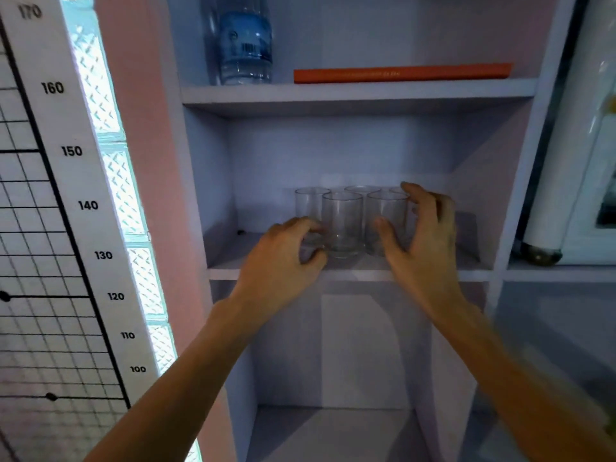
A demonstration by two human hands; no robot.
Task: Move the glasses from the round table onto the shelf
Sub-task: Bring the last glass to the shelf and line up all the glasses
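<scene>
Several clear glasses stand close together on the middle shelf (350, 273) of a pale cabinet. My left hand (283, 261) reaches in from the lower left, its thumb and fingers curled round the bottom of the leftmost glass (311, 203). A front glass (343, 221) stands just right of that hand. My right hand (421, 248) is spread wide beside the front right glass (388, 215), with the thumb in front of the glass and the forefinger raised past its rim. Two more glasses stand behind, partly hidden. The round table is out of view.
On the shelf above stand a blue-labelled water bottle (245, 48) and a flat orange book (401, 73). The compartment below (333, 425) holds nothing. A height chart (71, 151) hangs at the left, and a white appliance (586, 161) stands at the right.
</scene>
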